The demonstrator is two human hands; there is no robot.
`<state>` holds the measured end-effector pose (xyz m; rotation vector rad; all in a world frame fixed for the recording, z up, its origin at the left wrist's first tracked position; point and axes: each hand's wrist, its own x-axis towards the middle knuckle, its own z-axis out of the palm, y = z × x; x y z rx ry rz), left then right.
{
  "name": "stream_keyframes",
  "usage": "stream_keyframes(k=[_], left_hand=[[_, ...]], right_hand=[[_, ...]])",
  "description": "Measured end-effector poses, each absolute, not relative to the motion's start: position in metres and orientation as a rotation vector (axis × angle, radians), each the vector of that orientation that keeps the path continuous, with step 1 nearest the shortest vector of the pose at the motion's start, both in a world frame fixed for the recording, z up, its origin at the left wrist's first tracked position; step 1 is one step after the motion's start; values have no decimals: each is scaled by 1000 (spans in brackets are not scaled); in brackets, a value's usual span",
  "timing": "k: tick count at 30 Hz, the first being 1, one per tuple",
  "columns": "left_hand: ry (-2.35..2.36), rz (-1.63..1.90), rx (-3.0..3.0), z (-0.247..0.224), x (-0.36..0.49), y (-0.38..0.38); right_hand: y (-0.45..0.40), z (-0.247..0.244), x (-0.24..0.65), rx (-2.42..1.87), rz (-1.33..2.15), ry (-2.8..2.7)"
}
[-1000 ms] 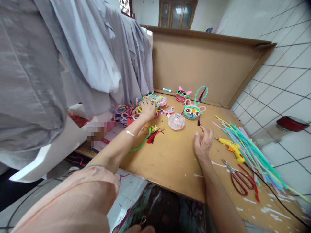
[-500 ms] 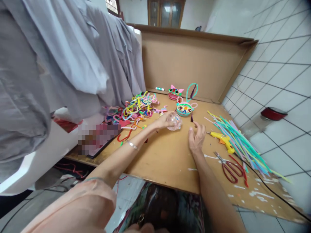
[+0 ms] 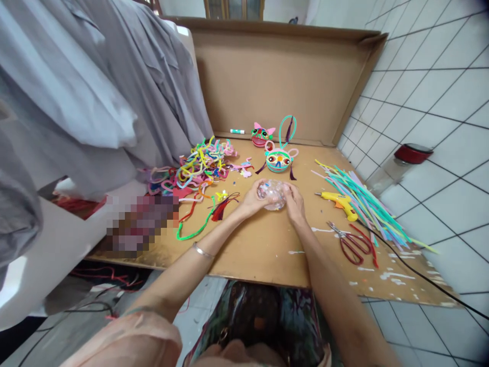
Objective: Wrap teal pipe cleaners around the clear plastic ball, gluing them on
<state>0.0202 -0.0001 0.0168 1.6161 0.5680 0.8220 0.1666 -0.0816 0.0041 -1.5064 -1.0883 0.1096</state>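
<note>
R hand [image 3: 295, 205] joined L hand [image 3: 252, 200] on clear bowl [image 3: 274, 205] (w/ bits [image 3: 267, 186]).

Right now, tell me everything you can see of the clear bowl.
The clear bowl is round and see-through, plastic or glass by its look, with small coloured bits showing through. The left hand has its grip on the left side, the right hand on the right. It is over the table, in front of the round-eared ornament; whether its base touches down cannot be told.
</note>
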Motion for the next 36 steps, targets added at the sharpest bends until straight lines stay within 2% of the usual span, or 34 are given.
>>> stream_keyframes(k=[9,17,24,36], left_hand=[[363,865,1680,3,33,-13],[330,921,1783,-7,37,-12],[364,896,1769,-5,38,-13],[441,877,1758,2,32,-8]], right_hand=[[-87,14,168,-1199,161,-856],[-88,11,169,-1271,48,-903],[-87,16,166,-1208,180,-772],[-87,19,172,-1164,183,-684]])
